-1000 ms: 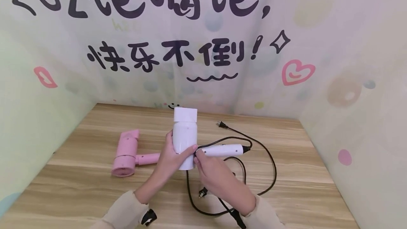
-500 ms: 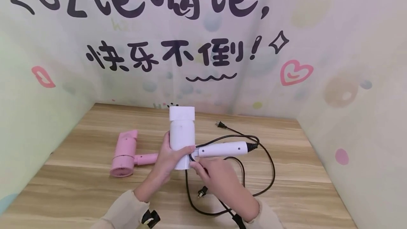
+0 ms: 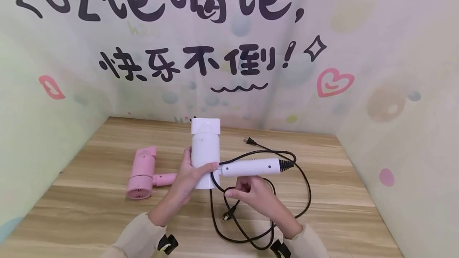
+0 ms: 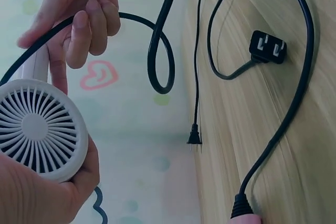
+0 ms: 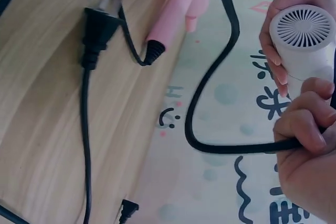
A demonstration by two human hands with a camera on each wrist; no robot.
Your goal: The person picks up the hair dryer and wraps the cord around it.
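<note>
My left hand (image 3: 188, 176) grips the barrel of a white hair dryer (image 3: 206, 150), held above the table with its flat nozzle pointing away. The handle (image 3: 251, 167) sticks out to the right. The round rear grille (image 4: 34, 127) shows in the left wrist view. From the handle's end, the black power cord (image 3: 251, 153) runs back to the barrel and passes by my left thumb. Just below the handle, my right hand (image 3: 254, 194) holds this cord in curled fingers, as the right wrist view shows. Below it the cord hangs in loops.
A pink hair dryer (image 3: 140, 172) lies on the wooden table (image 3: 82, 194) at left, its handle partly behind my left hand. One black plug (image 3: 250, 141) lies toward the back, another plug (image 3: 228, 213) nearer the front. A printed cloth wall (image 3: 157, 102) stands behind.
My right hand has moved from beside the barrel down and to the right, drawing the cord with it. The hair dryer has shifted slightly left, and more of its handle shows.
</note>
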